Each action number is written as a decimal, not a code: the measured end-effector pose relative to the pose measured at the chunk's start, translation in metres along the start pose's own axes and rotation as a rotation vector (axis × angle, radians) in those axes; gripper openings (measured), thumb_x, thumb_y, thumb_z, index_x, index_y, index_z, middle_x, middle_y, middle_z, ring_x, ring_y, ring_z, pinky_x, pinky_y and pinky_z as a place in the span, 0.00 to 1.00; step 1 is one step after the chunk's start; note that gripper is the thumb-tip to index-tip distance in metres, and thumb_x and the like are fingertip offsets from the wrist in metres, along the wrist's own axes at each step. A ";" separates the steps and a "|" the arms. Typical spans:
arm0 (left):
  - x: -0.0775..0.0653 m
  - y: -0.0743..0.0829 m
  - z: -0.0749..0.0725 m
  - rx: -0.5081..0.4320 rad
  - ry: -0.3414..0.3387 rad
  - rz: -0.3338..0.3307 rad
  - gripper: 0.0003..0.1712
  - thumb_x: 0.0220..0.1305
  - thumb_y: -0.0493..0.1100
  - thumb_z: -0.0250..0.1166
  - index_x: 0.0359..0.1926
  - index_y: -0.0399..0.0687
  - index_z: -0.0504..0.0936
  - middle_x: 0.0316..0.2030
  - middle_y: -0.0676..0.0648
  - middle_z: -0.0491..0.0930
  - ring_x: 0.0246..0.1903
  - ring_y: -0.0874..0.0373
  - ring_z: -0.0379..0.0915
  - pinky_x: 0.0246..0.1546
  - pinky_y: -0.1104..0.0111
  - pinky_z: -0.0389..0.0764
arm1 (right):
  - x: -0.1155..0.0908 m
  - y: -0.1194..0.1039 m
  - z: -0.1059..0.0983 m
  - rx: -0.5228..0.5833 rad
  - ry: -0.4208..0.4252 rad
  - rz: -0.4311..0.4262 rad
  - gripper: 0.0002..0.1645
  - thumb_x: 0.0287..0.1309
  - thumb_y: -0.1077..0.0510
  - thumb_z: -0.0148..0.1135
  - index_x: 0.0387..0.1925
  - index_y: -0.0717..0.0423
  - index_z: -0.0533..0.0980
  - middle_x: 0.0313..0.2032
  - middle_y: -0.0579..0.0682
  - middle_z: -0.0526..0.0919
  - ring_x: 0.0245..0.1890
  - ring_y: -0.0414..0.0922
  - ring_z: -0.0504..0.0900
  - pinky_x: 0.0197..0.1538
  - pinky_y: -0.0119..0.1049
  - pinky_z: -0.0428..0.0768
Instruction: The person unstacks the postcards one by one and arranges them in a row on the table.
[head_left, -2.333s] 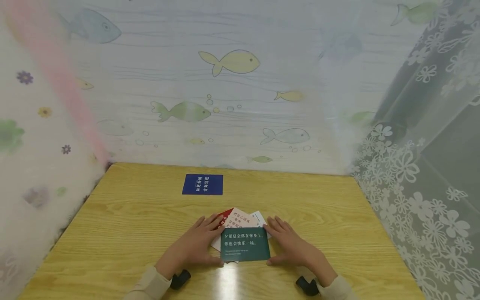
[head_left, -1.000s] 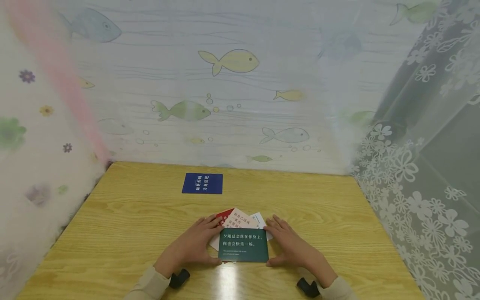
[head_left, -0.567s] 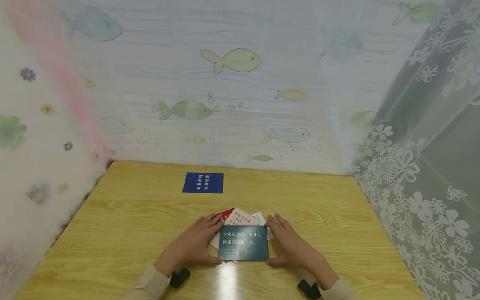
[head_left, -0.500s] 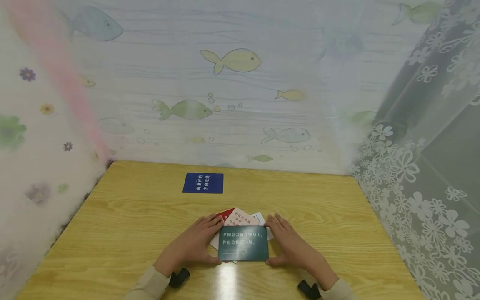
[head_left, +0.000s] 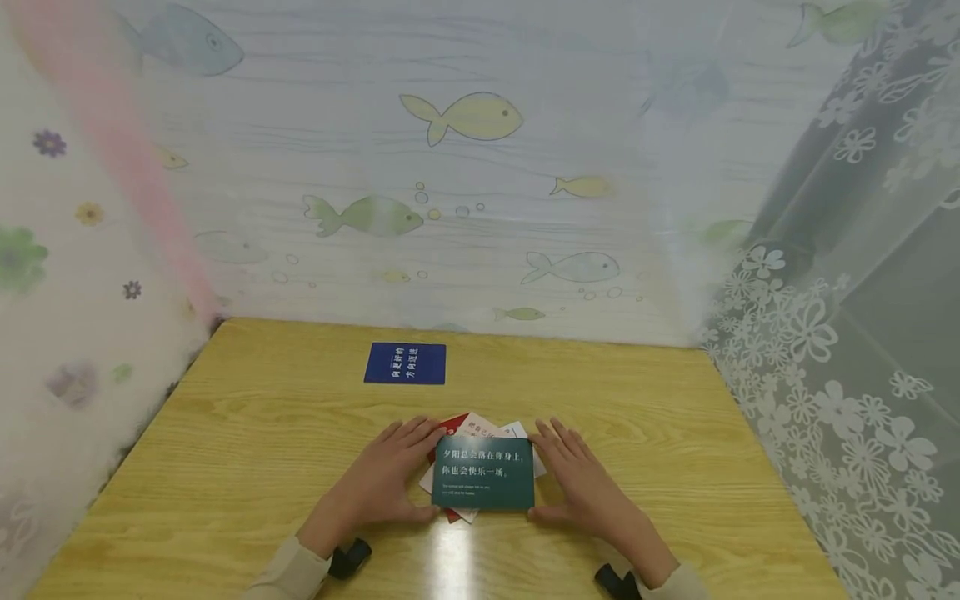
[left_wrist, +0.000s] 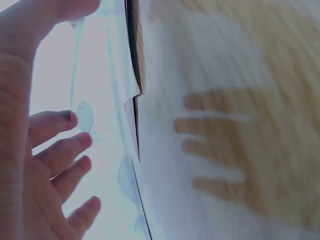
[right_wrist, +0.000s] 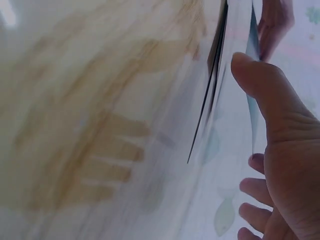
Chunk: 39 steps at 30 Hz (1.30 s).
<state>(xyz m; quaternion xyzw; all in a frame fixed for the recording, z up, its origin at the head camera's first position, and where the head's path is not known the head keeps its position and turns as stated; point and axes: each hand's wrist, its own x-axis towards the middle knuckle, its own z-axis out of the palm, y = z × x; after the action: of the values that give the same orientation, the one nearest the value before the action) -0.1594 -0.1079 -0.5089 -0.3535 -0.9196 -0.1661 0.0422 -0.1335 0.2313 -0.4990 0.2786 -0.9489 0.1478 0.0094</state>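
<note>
Two hands (head_left: 480,487), green card (head_left: 483,478) between them

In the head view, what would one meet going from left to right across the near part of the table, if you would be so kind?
Left hand → green card → right hand.

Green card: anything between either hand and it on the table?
Nothing visible. In the head view the left hand rests against the left edge of the green card and the right hand against its right edge, fingers straight. The card tops a small pile of cards; the blue card lies apart, farther back.
</note>
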 end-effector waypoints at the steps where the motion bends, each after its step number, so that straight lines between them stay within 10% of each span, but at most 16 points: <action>1: -0.001 0.000 0.001 0.001 0.015 0.004 0.59 0.49 0.70 0.72 0.76 0.44 0.66 0.75 0.44 0.65 0.76 0.46 0.57 0.76 0.48 0.60 | 0.000 0.000 0.001 -0.007 0.003 0.006 0.65 0.43 0.34 0.80 0.75 0.59 0.60 0.78 0.60 0.55 0.80 0.59 0.50 0.78 0.58 0.54; 16: -0.007 -0.007 0.018 0.006 0.135 0.025 0.59 0.49 0.66 0.74 0.76 0.41 0.64 0.76 0.45 0.62 0.77 0.46 0.54 0.77 0.48 0.57 | 0.003 -0.001 0.011 -0.039 0.064 -0.030 0.63 0.47 0.39 0.79 0.77 0.61 0.59 0.78 0.58 0.58 0.79 0.54 0.55 0.77 0.54 0.59; 39: -0.014 -0.016 0.038 -0.051 0.088 -0.036 0.60 0.52 0.64 0.74 0.78 0.43 0.59 0.78 0.47 0.58 0.79 0.47 0.49 0.79 0.49 0.52 | 0.012 0.000 0.023 -0.119 0.022 -0.064 0.62 0.49 0.42 0.80 0.75 0.64 0.58 0.77 0.61 0.59 0.78 0.56 0.57 0.77 0.53 0.59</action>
<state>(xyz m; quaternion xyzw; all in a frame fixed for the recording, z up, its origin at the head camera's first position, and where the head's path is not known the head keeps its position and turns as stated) -0.1582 -0.1154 -0.5516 -0.3302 -0.9185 -0.2058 0.0706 -0.1427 0.2186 -0.5193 0.3060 -0.9465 0.0941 0.0412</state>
